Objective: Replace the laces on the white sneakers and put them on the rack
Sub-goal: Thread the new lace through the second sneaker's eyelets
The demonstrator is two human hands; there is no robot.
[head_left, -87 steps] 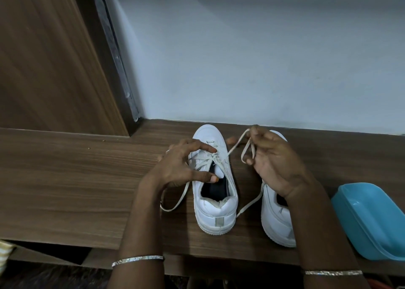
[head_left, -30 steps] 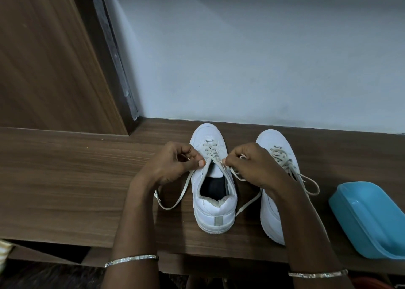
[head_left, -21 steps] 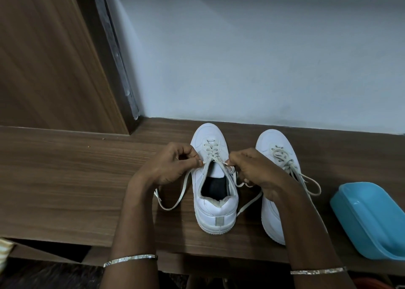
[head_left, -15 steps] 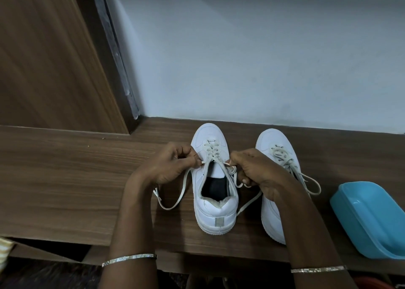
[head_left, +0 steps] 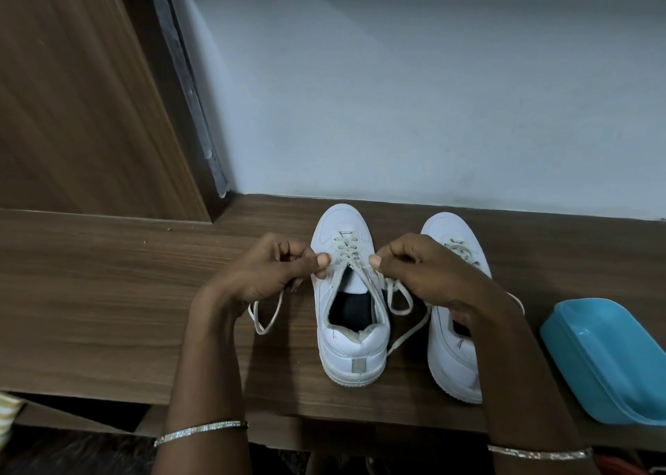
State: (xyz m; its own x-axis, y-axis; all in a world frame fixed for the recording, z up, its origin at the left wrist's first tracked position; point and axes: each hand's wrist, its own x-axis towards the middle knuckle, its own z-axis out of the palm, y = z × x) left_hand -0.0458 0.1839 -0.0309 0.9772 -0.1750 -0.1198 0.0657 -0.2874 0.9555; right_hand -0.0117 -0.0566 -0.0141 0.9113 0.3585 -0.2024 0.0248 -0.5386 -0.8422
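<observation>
- Two on the desk [head_left: 108, 294], both white, toes to the wall [head_left: 396, 96]. The left sneaker [head_left: 355, 348] sits between the hands. The right sneaker [head_left: 445, 227] is just beside it, partly under the right wrist.
- Left hand [head_left: 266, 276]: fingers [head_left: 322, 260] clamped on the lace [head_left: 346, 250] just left of the top eyelets. A loose loop hangs below the hand onto the desk.
- Right hand [head_left: 427, 276]: its fingers are pinched on the other strand just right of the eyelets. A loop and a free end trail down between the two shoes.
- Change: about three seconds back the right hand held a strand raised near the right sneaker while the left hand pressed on the crossing. From a second back both hands pinch at the tongue. They have since drawn slightly apart, and the strand across the top looks straighter.
- Neither shoe has shifted. The blue tub [head_left: 609, 359] at the right edge of the desk has stayed put.
- Judgement: threading on the left sneaker looks finished and the bow is being pulled snug. The right sneaker shows lacing near the toe; the rest is hidden under the hand.
- Left to do, likely: let go of the bow and carry the pair to the rack. No rack can be made out in this view.
</observation>
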